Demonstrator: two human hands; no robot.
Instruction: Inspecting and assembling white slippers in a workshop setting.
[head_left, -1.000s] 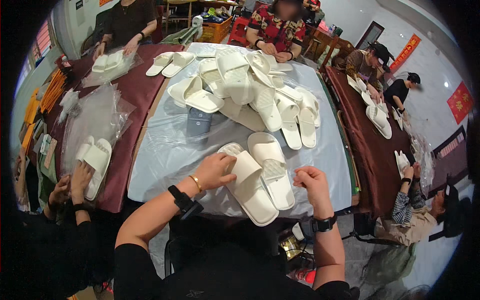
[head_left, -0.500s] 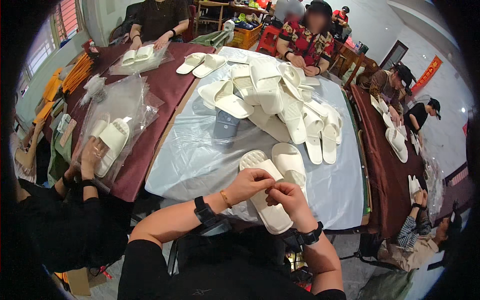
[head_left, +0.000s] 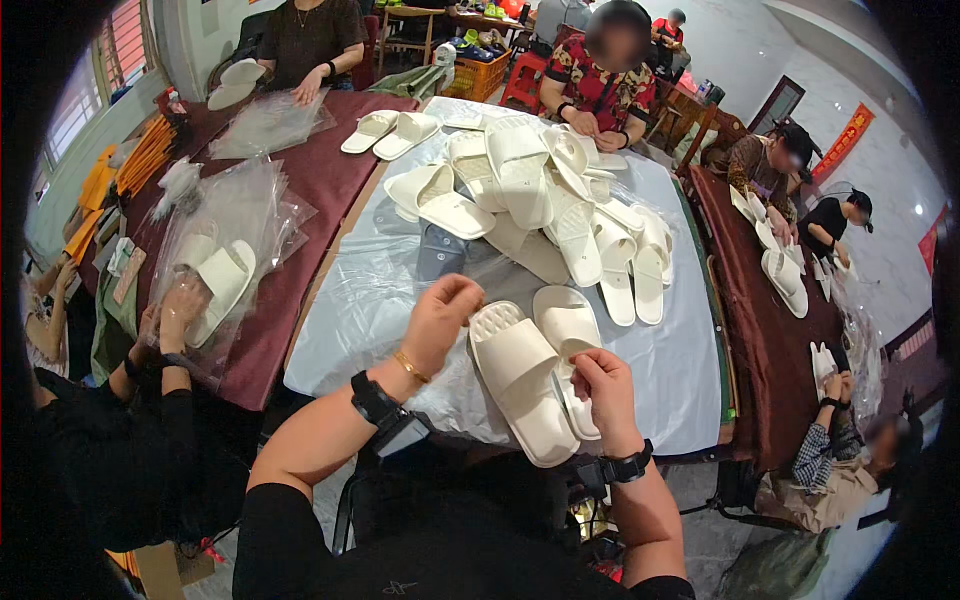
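Two cream slippers lie side by side at the near edge of the table in front of me. The left slipper (head_left: 512, 362) partly overlaps the right slipper (head_left: 566, 318). Beside the toe of the left one, my left hand (head_left: 440, 322) is closed, its fingertips pressed together. My right hand (head_left: 606, 388) is pinched closed over the outer side of the right slipper. Whatever either pinch holds, if anything, is too small or hidden to make out. Beyond them rises a heap of cream slippers (head_left: 520, 165), with one grey-blue slipper (head_left: 441, 252) at its left foot.
Grey plastic sheeting (head_left: 350, 330) covers my table. On the dark red table (head_left: 300, 235) to the left, a co-worker's hand touches a slipper (head_left: 226, 285) over clear bags (head_left: 225, 215). Other people handle slippers at the right table (head_left: 770, 370). A loose pair (head_left: 392, 133) sits far left.
My hands, together over the slippers before, have parted: the left moved left and up, the right slightly right. At the far left table, a co-worker has lifted slippers off the bags.
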